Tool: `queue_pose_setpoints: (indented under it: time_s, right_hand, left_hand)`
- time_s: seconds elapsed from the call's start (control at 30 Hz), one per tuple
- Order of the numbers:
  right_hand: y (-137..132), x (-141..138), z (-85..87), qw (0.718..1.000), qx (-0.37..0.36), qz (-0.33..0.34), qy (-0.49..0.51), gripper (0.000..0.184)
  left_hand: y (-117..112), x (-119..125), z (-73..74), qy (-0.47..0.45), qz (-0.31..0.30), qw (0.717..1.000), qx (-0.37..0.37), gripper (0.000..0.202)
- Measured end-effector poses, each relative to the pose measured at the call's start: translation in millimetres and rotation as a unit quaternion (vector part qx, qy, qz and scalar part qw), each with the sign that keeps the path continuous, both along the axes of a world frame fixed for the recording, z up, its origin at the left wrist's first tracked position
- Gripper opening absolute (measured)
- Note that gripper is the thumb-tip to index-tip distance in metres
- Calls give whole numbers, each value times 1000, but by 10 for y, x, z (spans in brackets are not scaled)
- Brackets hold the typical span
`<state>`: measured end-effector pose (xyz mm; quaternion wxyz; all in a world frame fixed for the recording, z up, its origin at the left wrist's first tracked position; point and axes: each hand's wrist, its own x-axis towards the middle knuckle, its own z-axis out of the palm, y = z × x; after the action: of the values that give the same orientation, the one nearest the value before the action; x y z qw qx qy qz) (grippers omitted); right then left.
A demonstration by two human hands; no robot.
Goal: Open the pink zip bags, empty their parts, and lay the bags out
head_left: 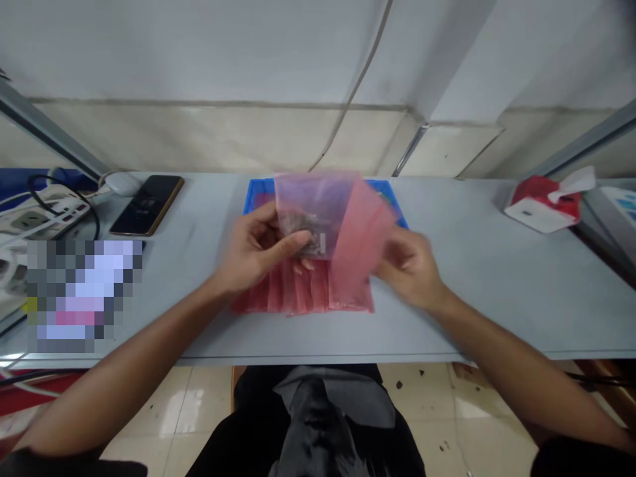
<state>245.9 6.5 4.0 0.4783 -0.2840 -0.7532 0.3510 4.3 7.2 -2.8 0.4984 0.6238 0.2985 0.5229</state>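
Observation:
In the middle of the head view my left hand (263, 245) is closed on a see-through plastic bag (315, 199), its thumb pressed on the front. Small dark parts and a white label show inside the bag, too unclear to name. My right hand (410, 265) is closed at the right edge of a pink plastic bag (360, 232), blurred by motion, which overlaps the see-through bag. Whether the two are joined I cannot tell. Below my hands a row of flat pink bags (308, 291) lies at the front of a blue tray (395, 199).
Left on the grey table (497, 285) lie a dark phone (148, 205), a white mouse-like object (122, 183) and power strips with cables (42, 215). A pixelated patch covers something nearer. At the right stands a red and white tissue box (544, 205). A wall is behind.

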Motion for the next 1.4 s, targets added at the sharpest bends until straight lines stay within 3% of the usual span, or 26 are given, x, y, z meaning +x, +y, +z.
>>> queue_pose_setpoints:
  time_s: [0.07, 0.2, 0.4, 0.57, 0.67, 0.77, 0.87, 1.07, 1.23, 1.4]
  right_hand:
    - [-33, -31, -46, 1000, -25, -2, 0, 15]
    - [-63, -61, -103, 999, -42, -22, 22, 22]
    - [-65, -59, -76, 999, -21, -27, 15, 31]
    - [-53, -48, -80, 1000, 1, -15, 1, 27]
    - [-42, -44, -68, 999, 19, -16, -20, 24]
    - [-39, -48, -47, 998, 36, -16, -43, 22]
    - [-42, -51, -37, 996, 73, -14, -56, 20]
    - [-28, -45, -81, 982, 153, 17, -110, 23]
    - [-74, -78, -132, 937, 234, 103, -239, 30]
    - [-131, -180, -117, 869, 285, 182, -362, 54]
  left_hand:
    - [-13, 21, -49, -3, -10, 1000, 1, 21]
    - [-6, 46, -66, -15, 9, 1000, 14, 34]
    - [62, -30, 62, 49, 122, 990, 49, 34]
    - [317, -332, 25, 114, 320, 928, 150, 52]
    - [465, -485, -44, 230, 366, 886, 169, 59]
    - [528, -537, -72, 379, 363, 820, 229, 46]
    - [516, -524, -44, 445, 363, 763, 296, 41]
    - [441, -455, -1, 518, 180, 772, 323, 30]
    - [393, -401, 4, 562, 163, 750, 308, 35]
    - [372, -407, 29, 518, 162, 776, 320, 36]
